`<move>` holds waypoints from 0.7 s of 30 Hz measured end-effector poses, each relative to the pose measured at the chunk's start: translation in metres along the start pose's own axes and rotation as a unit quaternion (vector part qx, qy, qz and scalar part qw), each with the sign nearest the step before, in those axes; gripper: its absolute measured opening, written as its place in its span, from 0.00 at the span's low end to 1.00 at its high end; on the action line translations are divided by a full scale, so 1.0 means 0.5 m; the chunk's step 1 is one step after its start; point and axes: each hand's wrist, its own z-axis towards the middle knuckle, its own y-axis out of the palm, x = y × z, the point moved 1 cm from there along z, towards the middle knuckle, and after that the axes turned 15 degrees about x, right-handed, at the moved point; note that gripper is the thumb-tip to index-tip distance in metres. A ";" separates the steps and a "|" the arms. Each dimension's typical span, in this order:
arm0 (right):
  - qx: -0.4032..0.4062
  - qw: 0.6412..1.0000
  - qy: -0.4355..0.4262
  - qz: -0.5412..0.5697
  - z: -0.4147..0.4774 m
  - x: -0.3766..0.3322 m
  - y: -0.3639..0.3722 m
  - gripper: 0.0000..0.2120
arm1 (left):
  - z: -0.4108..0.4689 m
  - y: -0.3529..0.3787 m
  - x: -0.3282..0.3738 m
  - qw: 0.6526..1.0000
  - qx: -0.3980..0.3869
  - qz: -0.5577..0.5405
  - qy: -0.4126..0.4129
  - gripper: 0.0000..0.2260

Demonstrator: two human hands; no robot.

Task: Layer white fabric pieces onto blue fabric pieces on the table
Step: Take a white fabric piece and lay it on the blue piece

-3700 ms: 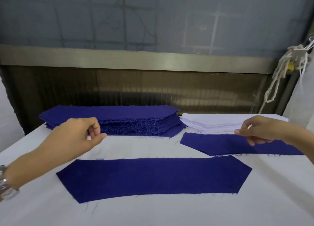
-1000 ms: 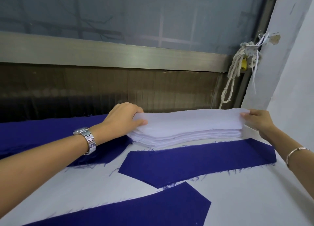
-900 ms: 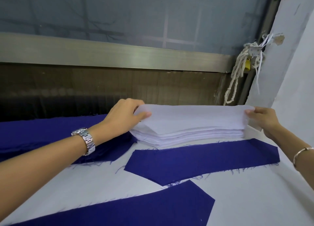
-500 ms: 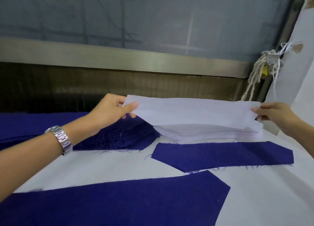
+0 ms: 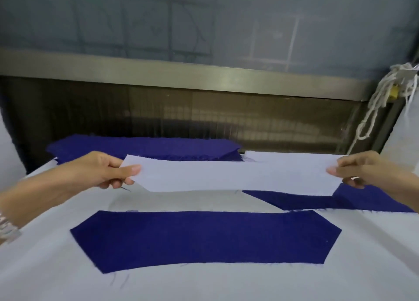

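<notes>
Bare left hand [image 5: 99, 171] and bare right hand [image 5: 365, 171], plain pale thumbnails, forearms uncovered up to the picture's edges, silver metal link watch band [image 5: 8, 229] on the wrist behind the left hand, only partly in view and blurred

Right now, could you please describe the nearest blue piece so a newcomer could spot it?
On the white table, look below the white piece held in the air. The near blue piece lies flat there, closest to the camera. Unlike the other single blue piece at the right, it is wholly uncovered, and unlike the far blue stack it is one layer.
</notes>
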 end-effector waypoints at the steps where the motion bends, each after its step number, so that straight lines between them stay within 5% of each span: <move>1: -0.013 1.000 -0.004 -0.001 -0.007 -0.002 0.014 0.18 | -0.004 -0.015 -0.015 1.000 -0.013 0.003 -0.017 0.22; 8: -0.088 0.995 0.016 -0.039 -0.044 0.007 0.062 0.12 | -0.024 -0.065 -0.125 0.981 -0.142 0.036 -0.125 0.39; 14: -0.154 0.986 0.041 -0.045 -0.056 0.032 0.070 0.16 | -0.025 -0.051 -0.146 0.973 -0.200 0.051 -0.106 0.29; 18: -0.198 0.977 0.055 -0.050 -0.051 0.048 0.074 0.13 | -0.020 -0.044 -0.147 0.976 -0.184 0.044 -0.109 0.30; 21: -0.205 0.976 0.056 -0.055 -0.039 0.064 0.070 0.21 | -0.012 -0.040 -0.154 0.978 -0.172 0.040 -0.114 0.31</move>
